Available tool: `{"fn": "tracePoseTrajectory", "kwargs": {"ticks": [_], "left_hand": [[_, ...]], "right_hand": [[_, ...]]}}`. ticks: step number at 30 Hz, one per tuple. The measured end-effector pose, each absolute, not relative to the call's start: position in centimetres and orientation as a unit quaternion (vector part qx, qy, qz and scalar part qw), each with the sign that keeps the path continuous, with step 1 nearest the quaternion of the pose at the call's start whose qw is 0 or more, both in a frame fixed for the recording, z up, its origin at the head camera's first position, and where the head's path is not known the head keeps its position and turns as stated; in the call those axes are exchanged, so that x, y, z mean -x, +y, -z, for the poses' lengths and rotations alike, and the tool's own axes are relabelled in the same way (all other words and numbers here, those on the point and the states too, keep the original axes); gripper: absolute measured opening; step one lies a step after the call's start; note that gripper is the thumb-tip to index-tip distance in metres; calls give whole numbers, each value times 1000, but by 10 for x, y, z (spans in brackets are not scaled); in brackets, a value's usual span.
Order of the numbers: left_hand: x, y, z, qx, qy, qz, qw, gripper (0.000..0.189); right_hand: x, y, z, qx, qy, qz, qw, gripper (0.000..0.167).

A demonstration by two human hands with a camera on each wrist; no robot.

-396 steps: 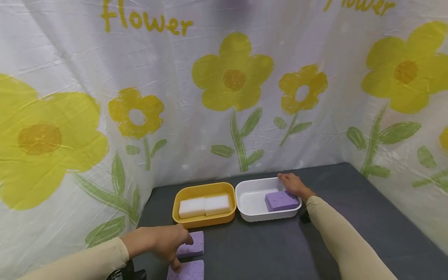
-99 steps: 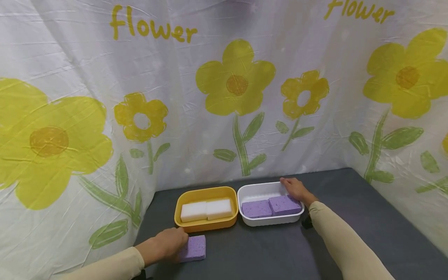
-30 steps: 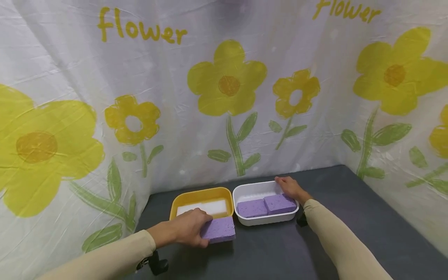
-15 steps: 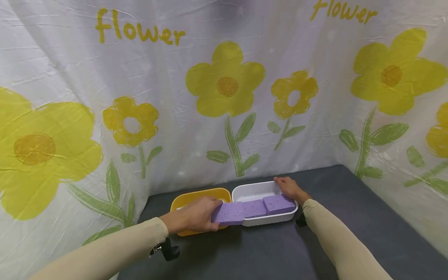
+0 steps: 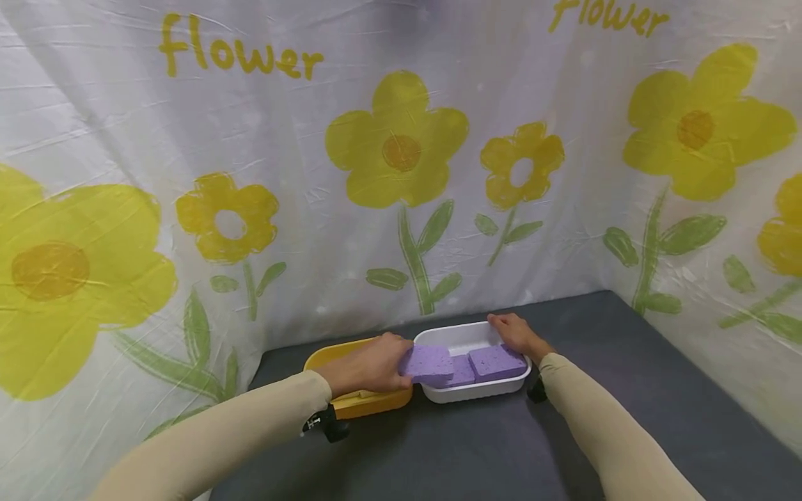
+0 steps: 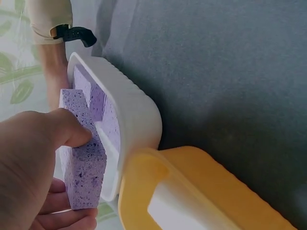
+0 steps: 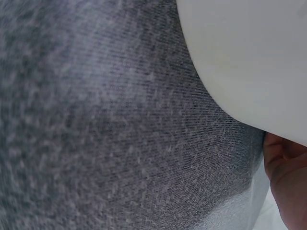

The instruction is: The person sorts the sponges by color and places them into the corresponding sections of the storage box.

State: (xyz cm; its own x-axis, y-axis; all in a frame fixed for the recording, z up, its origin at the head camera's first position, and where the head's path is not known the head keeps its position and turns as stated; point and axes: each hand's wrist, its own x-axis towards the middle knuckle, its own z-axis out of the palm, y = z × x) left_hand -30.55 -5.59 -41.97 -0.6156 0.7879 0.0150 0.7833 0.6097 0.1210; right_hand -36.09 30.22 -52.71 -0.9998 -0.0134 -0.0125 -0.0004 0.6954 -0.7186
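Left hand: the left hand (image 5: 370, 365) pinches a purple sponge (image 5: 429, 364), thumb on its top face and fingers curled beneath, as the left wrist view shows.
Sponge position: held over the left end of the white tray (image 5: 479, 392), partly above one of the two purple sponges (image 5: 495, 360) already lying in it.
Right hand: the right hand (image 5: 515, 332) rests on the tray's far right rim; whether its fingers curl round the rim cannot be told.
Handling: the held sponge looks light, porous and soft; it would likely give under a hard squeeze, so a grip across the short end with flat pressure seems apt. Not slippery, not fragile.
Orientation: a flat rectangular block, broad face up and nearly level; its long axis runs left to right, in line with the tray's length.
Nearby: a yellow tray (image 5: 363, 402) with white sponges (image 6: 187, 211) stands touching the white tray's left end, on a dark grey table (image 5: 626, 390).
Backdrop: a white cloth (image 5: 401, 174) printed with yellow flowers.
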Motion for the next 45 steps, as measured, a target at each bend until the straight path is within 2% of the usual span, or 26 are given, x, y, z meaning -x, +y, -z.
{"fn": "tracePoseTrajectory", "kwargs": {"ticks": [9,15,25,38,45], "left_hand": [[314,-33,438,-450,892,-44,30,31],[319,-22,453,-450,891,-52,8,27],[324,-9,477,-420,907,-23,-30,33],[332,-3,492,-377,922,-87,1,30],[330,-1,498,-353,928,-111,26,38]], "right_hand": [[364,304,529,8,924,382,1,53],[366,304,530,9,924,381,-3,48],[367,305,529,12,924,383,0,48],[368,304,527,9,927,376,0,49],[364,302,528,5,925,381,1,49]]}}
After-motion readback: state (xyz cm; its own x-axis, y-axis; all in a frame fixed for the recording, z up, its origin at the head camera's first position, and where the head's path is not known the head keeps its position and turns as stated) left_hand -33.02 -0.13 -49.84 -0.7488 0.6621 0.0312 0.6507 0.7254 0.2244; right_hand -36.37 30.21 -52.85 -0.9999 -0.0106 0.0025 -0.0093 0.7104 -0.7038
